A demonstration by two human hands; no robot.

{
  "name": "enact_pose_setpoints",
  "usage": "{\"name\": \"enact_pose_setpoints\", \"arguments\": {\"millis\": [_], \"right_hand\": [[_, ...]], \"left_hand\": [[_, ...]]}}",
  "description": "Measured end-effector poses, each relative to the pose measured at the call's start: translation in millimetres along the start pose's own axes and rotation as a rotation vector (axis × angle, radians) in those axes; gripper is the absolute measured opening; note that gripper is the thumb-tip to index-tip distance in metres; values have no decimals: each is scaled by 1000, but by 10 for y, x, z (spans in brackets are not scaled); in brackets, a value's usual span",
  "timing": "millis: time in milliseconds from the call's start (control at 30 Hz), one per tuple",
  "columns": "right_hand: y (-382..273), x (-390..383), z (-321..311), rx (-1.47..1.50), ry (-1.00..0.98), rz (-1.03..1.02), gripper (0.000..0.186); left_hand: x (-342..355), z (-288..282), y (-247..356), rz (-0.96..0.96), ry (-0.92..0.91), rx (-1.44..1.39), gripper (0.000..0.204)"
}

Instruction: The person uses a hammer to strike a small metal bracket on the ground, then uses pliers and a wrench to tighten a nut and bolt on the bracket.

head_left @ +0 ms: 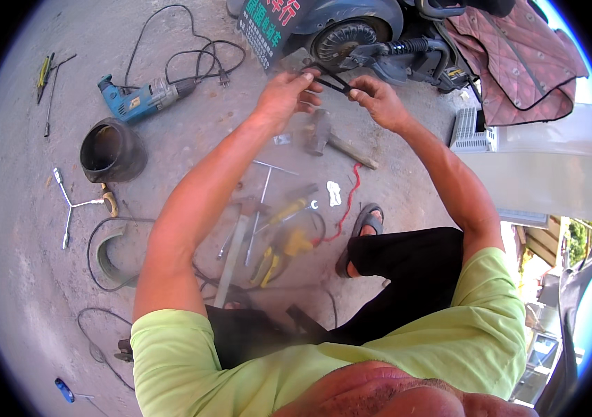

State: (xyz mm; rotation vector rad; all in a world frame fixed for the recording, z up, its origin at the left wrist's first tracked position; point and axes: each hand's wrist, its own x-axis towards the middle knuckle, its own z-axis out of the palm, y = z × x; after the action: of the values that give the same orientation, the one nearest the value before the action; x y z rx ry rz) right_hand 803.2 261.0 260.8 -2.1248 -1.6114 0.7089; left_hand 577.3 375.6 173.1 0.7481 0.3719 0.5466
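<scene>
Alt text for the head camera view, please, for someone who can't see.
Seen from above, a person's left hand and right hand hold a slim black part near a scooter wheel. On the ground lie a corded blue power drill, a hammer and a Y-shaped wrench.

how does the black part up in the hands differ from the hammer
The black part is held up between the left hand and right hand; the hammer lies on the ground. The black part is a slim open frame, while the hammer has a chunky head on a handle. The black part looks dark throughout; the hammer's handle is brown.
</scene>
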Motion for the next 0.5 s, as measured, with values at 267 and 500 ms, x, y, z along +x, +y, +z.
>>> {"name": "enact_pose_setpoints", "arguments": {"millis": [267,500], "right_hand": [[38,504,-112,-173,-69,-268,37],[438,877,-180,-142,-60,-508,33]], "left_hand": [[225,-1,-78,142,262,-45,31],[325,143,-136,204,378,-15,30]]}}
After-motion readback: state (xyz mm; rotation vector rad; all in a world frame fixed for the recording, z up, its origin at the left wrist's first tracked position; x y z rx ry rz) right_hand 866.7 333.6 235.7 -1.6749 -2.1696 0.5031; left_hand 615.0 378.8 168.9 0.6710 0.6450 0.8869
